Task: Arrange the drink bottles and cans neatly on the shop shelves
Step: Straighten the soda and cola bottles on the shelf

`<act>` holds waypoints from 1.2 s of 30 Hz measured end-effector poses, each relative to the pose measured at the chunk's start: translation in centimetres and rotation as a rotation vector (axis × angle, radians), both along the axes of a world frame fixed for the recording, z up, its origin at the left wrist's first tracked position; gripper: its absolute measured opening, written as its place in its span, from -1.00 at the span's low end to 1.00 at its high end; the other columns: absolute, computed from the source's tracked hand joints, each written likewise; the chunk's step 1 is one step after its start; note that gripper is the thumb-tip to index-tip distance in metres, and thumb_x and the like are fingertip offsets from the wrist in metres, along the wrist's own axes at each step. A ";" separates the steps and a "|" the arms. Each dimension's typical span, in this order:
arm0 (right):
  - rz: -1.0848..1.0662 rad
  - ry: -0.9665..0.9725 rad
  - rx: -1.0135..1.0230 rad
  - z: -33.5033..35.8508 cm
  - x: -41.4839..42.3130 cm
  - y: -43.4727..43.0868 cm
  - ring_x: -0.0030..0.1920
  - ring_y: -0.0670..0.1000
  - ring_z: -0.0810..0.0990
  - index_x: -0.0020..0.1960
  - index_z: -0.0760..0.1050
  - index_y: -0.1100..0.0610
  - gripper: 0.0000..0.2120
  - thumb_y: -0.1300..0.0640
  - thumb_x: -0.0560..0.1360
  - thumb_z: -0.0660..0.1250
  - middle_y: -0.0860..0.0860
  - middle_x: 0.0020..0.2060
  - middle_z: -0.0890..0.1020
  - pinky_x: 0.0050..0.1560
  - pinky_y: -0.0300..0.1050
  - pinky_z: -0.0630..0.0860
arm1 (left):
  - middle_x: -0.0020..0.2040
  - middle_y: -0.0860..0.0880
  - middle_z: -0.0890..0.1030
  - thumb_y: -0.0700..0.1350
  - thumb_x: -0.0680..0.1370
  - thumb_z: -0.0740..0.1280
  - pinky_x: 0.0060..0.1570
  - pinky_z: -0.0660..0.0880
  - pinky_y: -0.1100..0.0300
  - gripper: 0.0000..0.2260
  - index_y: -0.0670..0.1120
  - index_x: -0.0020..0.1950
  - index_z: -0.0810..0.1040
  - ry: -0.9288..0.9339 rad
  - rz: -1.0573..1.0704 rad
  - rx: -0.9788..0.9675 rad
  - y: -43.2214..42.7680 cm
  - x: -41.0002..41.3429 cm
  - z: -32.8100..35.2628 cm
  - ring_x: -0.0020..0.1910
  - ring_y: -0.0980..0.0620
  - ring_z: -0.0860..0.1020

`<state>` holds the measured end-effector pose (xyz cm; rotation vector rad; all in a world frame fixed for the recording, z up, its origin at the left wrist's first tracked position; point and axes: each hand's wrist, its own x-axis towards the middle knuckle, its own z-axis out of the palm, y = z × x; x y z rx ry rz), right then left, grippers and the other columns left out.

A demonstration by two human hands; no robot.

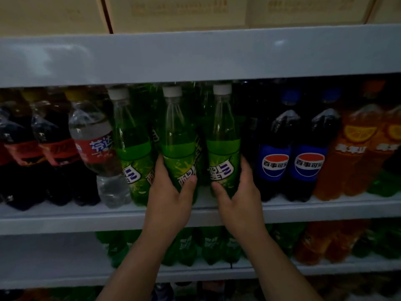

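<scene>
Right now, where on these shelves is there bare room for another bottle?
Lower shelf, left of its green bottles: bare. Middle shelf: packed, bar a narrow gap between the centre green bottle (left hand) and right green bottle (right hand).

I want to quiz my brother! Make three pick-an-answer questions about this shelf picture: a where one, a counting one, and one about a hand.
1. From the green bottle in the right hand, the nearest blue-label cola bottle stands: A left; B right; C behind.
2. How many white caps show on the front green bottles? A three; B one; C six.
3. The left hand: A hangs free; B points upward; C grips the middle green bottle.
Answers: B, its label sits just beyond that hand's fingers; A, one cap tops each front green bottle; C, thumb and fingers wrap it.
</scene>
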<state>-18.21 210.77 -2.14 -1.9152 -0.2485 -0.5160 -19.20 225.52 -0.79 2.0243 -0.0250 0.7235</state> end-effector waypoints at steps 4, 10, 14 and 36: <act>0.019 0.003 0.016 0.5 -0.1 0.0 0.25 -0.19 0.43 0.48 0.15 -0.10 -0.31 0.06 0.46 0.41 -0.14 0.28 0.45 0.25 -0.12 0.43 | 0.25 0.08 0.51 0.25 0.42 0.37 0.06 0.50 0.11 -0.30 0.10 0.47 0.19 0.011 0.155 0.177 0.0 -1.0 0.6 0.17 0.08 0.50; -0.059 -0.006 0.018 0.6 0.2 0.2 0.12 -0.22 0.48 0.27 0.25 -0.24 -0.39 0.04 0.37 0.50 -0.19 0.10 0.50 0.13 -0.20 0.47 | 0.18 -0.08 0.59 0.24 0.39 0.41 -0.12 0.53 0.11 -0.22 -0.01 0.49 0.19 0.093 0.298 0.274 -0.3 -1.8 1.3 0.04 -0.11 0.59; -0.069 0.002 0.006 0.3 0.5 0.0 0.09 -0.18 0.50 0.32 0.32 -0.10 -0.41 0.02 0.37 0.49 -0.15 0.08 0.51 0.04 -0.31 0.44 | -0.17 -0.07 0.65 0.36 0.34 0.35 -0.40 0.30 0.23 -0.24 -0.01 0.41 0.31 0.147 0.494 0.508 0.3 -2.5 2.4 -0.29 -0.10 0.61; -0.001 -0.042 -0.014 0.1 0.0 -0.1 0.13 -0.13 0.48 0.34 0.34 -0.03 -0.44 0.01 0.40 0.45 -0.10 0.12 0.52 0.12 -0.09 0.49 | -0.30 0.04 0.60 0.24 0.42 0.37 -0.48 0.16 0.22 -0.51 0.07 0.16 0.23 0.170 0.468 0.515 1.2 -3.5 1.3 -0.35 -0.05 0.57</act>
